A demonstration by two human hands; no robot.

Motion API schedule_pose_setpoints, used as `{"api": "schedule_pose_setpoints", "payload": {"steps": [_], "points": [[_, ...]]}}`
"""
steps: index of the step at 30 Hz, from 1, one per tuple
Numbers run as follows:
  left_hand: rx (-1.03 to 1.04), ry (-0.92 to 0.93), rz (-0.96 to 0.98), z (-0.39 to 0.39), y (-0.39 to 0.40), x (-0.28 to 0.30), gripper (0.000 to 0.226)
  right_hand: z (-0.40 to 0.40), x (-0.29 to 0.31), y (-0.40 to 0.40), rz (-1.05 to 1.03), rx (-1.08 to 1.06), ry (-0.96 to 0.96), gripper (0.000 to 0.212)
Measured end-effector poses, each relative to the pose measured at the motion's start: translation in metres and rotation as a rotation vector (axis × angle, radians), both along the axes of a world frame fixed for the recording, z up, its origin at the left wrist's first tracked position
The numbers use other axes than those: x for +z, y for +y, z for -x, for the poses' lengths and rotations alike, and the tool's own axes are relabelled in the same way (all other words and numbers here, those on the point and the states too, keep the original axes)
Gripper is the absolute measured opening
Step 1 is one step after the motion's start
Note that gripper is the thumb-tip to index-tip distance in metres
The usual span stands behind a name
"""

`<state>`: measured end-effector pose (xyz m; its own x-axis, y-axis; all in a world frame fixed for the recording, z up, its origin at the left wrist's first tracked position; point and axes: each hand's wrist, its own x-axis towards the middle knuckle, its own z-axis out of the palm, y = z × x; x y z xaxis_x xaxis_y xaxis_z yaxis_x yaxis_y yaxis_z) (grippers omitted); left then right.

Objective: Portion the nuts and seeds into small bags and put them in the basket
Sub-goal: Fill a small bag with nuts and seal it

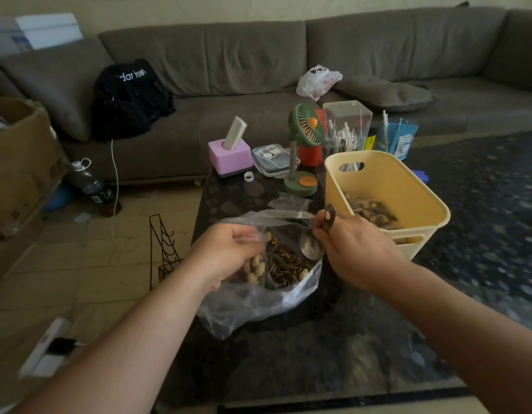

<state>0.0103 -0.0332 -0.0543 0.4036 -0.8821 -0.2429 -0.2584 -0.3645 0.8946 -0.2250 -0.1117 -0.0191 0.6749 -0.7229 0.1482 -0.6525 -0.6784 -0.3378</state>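
Observation:
A large clear plastic bag (258,306) of mixed nuts and seeds (285,264) lies open on the dark table. My left hand (229,252) grips a small clear bag (254,267) with a few nuts in it, held over the big bag. My right hand (351,249) holds a metal spoon (311,248) by its handle, the bowl tipped down beside the small bag. The yellow basket (408,189) stands just right of my right hand, with filled small bags (375,212) inside.
Spare small bags (288,201) lie behind the big bag. A green desk fan (303,150), a pink box (229,155), a flat lidded tray (272,159) and a clear straw holder (347,127) crowd the table's far end. A grey sofa (258,64) runs behind; a wire rack (163,249) stands on the floor at left.

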Motion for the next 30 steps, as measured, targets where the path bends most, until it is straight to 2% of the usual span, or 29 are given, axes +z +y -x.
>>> {"api": "schedule_pose_setpoints", "payload": {"steps": [5,7,9,11,14,17,23,25,30], "points": [[-0.147,-0.008,-0.122,0.015,0.001,-0.016,0.027,-0.005,-0.001,0.011,-0.006,0.034,0.003,0.015],[-0.149,-0.044,-0.147,0.015,0.001,-0.017,0.019,-0.005,-0.002,0.009,0.015,0.007,0.014,0.025],[-0.108,-0.079,-0.146,0.011,0.002,-0.012,0.011,-0.003,-0.001,0.007,0.003,-0.019,0.016,0.025],[-0.072,-0.116,-0.129,0.007,0.003,-0.007,0.015,-0.002,0.000,0.006,-0.017,-0.028,0.012,0.020],[-0.080,-0.171,-0.119,0.006,0.005,-0.009,0.035,-0.001,0.002,0.007,-0.042,-0.029,-0.014,0.016],[-0.066,-0.109,-0.096,0.008,0.004,-0.013,0.048,-0.001,0.001,0.009,-0.065,-0.004,-0.054,0.018],[0.083,0.108,-0.069,0.018,-0.003,-0.015,0.031,-0.006,-0.006,0.016,-0.148,0.054,-0.117,0.018],[0.101,0.129,-0.061,0.017,-0.003,-0.014,0.027,-0.004,-0.006,0.013,-0.150,0.045,-0.128,0.017],[0.074,-0.129,-0.030,0.007,0.001,-0.013,0.041,0.003,0.001,0.005,-0.100,0.036,-0.057,0.018]]}}
